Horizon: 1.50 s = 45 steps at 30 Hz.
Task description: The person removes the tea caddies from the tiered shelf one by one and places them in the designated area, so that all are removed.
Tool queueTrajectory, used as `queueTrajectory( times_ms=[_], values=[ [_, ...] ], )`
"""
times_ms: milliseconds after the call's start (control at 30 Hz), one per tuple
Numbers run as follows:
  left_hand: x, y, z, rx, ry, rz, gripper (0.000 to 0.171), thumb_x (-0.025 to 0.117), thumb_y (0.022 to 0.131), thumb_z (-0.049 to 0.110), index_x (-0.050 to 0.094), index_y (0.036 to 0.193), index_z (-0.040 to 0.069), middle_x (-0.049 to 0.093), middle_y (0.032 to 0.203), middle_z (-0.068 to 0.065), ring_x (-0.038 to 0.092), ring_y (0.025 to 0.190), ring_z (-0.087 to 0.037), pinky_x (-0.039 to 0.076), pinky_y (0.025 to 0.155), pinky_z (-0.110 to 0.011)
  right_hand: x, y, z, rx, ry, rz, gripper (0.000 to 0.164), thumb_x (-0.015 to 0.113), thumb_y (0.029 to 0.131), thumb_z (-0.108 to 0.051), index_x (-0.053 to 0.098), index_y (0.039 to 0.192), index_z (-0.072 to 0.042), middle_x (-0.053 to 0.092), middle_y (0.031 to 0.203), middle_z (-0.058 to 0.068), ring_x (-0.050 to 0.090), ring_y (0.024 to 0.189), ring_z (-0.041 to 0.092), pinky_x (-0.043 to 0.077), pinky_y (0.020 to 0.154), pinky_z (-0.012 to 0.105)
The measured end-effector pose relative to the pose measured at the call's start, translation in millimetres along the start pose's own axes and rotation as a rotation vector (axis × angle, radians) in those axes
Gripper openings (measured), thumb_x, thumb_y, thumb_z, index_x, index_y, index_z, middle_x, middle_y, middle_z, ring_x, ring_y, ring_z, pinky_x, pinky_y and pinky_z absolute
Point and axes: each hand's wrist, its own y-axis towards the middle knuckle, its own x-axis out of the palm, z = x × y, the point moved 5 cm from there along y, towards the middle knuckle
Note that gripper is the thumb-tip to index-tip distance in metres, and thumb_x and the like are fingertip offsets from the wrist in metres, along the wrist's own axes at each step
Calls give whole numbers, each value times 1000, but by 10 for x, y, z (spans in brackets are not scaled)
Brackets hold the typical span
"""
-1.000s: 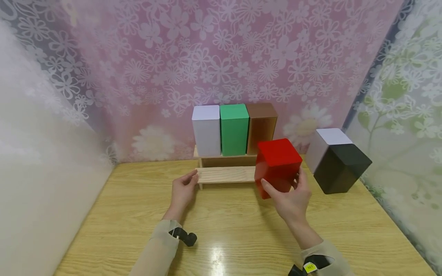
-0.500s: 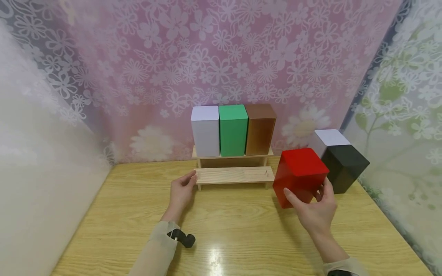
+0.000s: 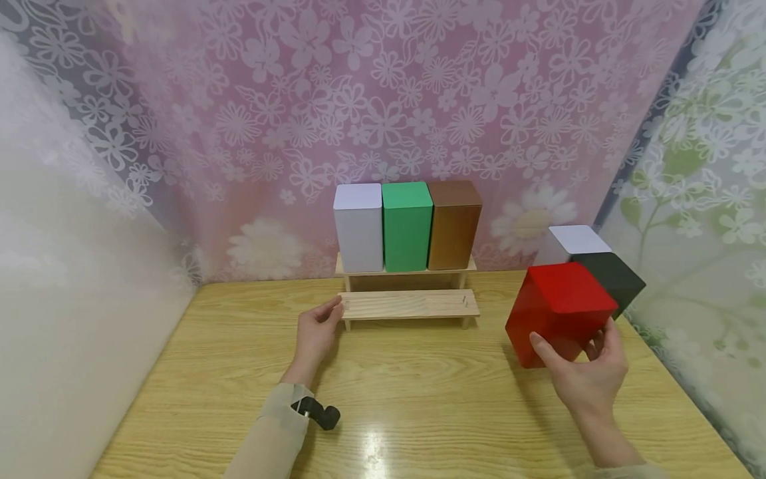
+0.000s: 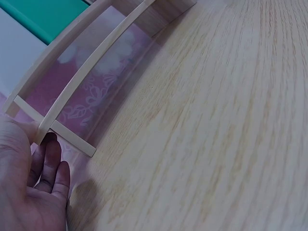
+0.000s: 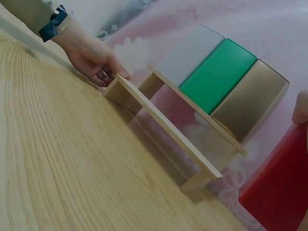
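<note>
My left hand (image 3: 317, 332) pinches the left end of the lower step of a two-tier wooden rack (image 3: 409, 304). In the left wrist view its thumb is at the step and the curled fingers (image 4: 50, 166) are underneath. Over on the right, my right hand (image 3: 589, 372) grips a red box (image 3: 556, 313) from the near side, thumb on the left and fingers on the right. The box leans, with a shadow on the table below it. Only part of that red box (image 5: 284, 178) shows in the right wrist view. The rack's lower step carries nothing.
On the rack's upper tier a white box (image 3: 359, 236), a green box (image 3: 407, 229) and a brown box (image 3: 453, 233) stand side by side. Behind the red box are a second white box (image 3: 577, 238) and a black box (image 3: 613, 276), partly hidden. Patterned curtains (image 3: 383, 100) hang behind the table (image 3: 383, 392).
My right hand has carried the red box rightward and a little nearer, away from the rack's right end, which it hid before. It now overlaps the black box. The left hand stays on the rack.
</note>
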Motion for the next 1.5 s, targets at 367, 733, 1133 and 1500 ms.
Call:
queueTrajectory(
  times_ms=[367, 733, 1133, 1500],
  values=[
    [-10, -41, -18, -7, 7, -8, 28, 76, 102, 22, 79, 126, 8, 75, 125, -10, 66, 119, -23, 52, 90, -24, -343, 52, 270, 20, -46, 39, 91, 90, 68, 10, 60, 149, -16, 67, 132, -1, 63, 110, 14, 51, 85, 12],
    [-27, -16, -24, 11, -3, 2, 28, 75, 102, 21, 79, 126, 7, 75, 125, -12, 67, 118, -24, 52, 85, -18, -523, 95, 256, 41, -57, 78, 86, 85, 72, 11, 57, 150, -13, 65, 135, -3, 60, 112, 12, 49, 87, 13],
    [-16, -19, 1, 6, -1, 1, 28, 76, 101, 22, 79, 125, 8, 75, 124, -10, 68, 118, -25, 53, 87, -21, -719, 198, 651, 24, -100, 63, 90, 86, 71, 11, 54, 152, -14, 62, 138, -9, 58, 114, 9, 48, 90, 12],
    [-4, 0, -7, 22, 12, 11, 28, 76, 101, 23, 79, 125, 8, 76, 123, -10, 68, 117, -25, 53, 87, -21, -910, 218, 1069, 194, -141, 97, 89, 86, 78, 5, 50, 155, -19, 58, 136, -12, 56, 109, 4, 47, 88, 11]
  ],
)
